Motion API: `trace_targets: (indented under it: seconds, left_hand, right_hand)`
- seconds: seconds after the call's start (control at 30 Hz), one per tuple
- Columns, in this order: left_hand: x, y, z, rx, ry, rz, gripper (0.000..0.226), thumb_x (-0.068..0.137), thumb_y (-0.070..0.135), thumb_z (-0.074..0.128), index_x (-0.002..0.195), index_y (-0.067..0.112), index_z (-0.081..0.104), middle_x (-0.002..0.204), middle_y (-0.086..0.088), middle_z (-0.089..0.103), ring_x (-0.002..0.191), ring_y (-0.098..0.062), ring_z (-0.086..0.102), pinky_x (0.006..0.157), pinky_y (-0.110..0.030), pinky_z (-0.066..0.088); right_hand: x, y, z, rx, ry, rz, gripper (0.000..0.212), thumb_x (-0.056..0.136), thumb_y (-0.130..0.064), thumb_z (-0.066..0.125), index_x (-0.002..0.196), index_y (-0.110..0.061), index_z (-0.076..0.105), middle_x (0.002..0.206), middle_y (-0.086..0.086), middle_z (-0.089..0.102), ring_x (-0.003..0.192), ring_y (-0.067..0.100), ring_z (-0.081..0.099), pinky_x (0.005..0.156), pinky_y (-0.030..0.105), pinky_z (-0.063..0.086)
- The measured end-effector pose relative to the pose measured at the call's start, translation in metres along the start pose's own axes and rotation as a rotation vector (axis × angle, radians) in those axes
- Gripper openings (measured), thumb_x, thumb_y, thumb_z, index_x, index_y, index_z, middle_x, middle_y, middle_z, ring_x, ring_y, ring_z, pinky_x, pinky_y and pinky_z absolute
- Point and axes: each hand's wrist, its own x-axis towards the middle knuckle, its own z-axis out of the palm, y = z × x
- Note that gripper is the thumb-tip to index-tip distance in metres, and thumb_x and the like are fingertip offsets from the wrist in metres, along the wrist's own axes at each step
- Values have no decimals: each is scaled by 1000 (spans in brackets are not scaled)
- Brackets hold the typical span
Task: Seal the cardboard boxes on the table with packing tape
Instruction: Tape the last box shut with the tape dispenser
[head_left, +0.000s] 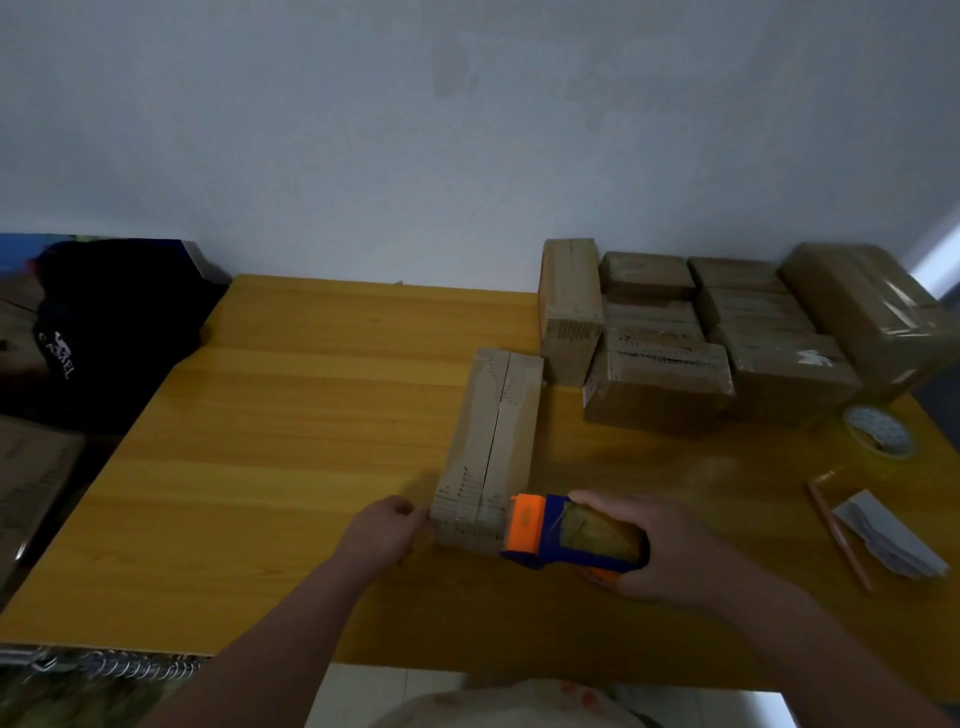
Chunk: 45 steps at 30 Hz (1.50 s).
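Note:
A long narrow cardboard box (493, 441) lies on the yellow wooden table (291, 415), its two top flaps meeting along a middle seam. My left hand (382, 530) touches the box's near left corner with curled fingers. My right hand (660, 551) grips a blue and orange tape dispenser (566, 535) loaded with brownish tape. The dispenser's orange front end sits against the near end of the box.
Several taped cardboard boxes (727, 332) are stacked at the table's back right against the wall. A roll of tape (880, 431), a pencil (839, 535) and folded papers (893, 535) lie at the right. A black bag (114, 322) sits off the table's left.

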Motion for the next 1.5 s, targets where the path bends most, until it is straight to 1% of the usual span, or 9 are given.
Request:
trace_targets:
  seconds: [0.1,0.2,0.27,0.43,0.53,0.6,0.7,1.27,1.5]
  left_hand:
    - [0,-4,-1,100,174,61,27,97,29,54,117,12,63,108,-8,67,84,-21,58,76,-34,49]
    - [-10,4,5,-158,293,219,31,98,10,47,125,11,62,120,-7,66,76,-10,54,71,-22,49]
    - [-20,11,11,-289,211,261,41,96,2,44,135,10,54,127,-3,61,82,-2,55,72,-12,44]
    - [-20,8,21,-349,29,232,62,93,1,47,151,10,25,110,14,58,81,-2,48,82,-33,42]
    - [-25,11,18,-65,42,305,75,94,18,54,153,13,8,143,-4,45,111,-16,53,87,-26,44]
    - [-35,19,22,324,123,476,83,93,22,54,153,15,-3,160,-3,4,146,-20,14,114,-29,22]
    - [-42,24,29,684,58,606,89,94,24,50,146,17,-22,144,7,-32,139,-10,-25,113,-32,-15]
    - [-30,21,35,822,42,649,90,87,23,50,140,29,-22,151,10,-22,139,-8,-22,106,-28,-24]
    - [-30,21,37,805,53,629,89,89,24,51,141,31,-21,151,12,-23,138,-7,-23,106,-27,-24]
  right_hand:
    - [0,0,0,-12,1,-3,88,68,-39,78,133,-68,26,137,-19,46,116,0,49,92,34,52]
    - [0,-1,0,-11,10,-6,88,68,-37,78,132,-70,26,135,-19,47,114,0,49,92,34,51]
    - [-2,0,-1,-10,9,-3,89,68,-35,78,131,-70,26,135,-17,47,114,2,49,91,33,52]
    - [0,-1,-1,4,0,-3,89,69,-31,78,132,-67,26,131,-16,47,109,1,50,86,24,49]
    - [1,0,0,27,-6,-16,88,71,-29,79,140,-55,31,134,-17,47,110,-1,51,86,20,49]
    - [0,2,0,51,-12,-12,89,69,-29,79,140,-55,32,134,-17,47,111,1,52,88,26,53]
    - [0,3,0,64,-16,-16,89,68,-34,80,139,-58,31,131,-16,48,111,2,52,89,32,54]
    - [-30,29,-23,76,-57,18,85,73,-35,80,136,-61,30,125,-15,53,105,0,55,87,24,52]
    - [-8,11,-14,-53,-144,78,90,74,-29,75,142,-59,24,117,-8,47,89,6,53,72,23,52]
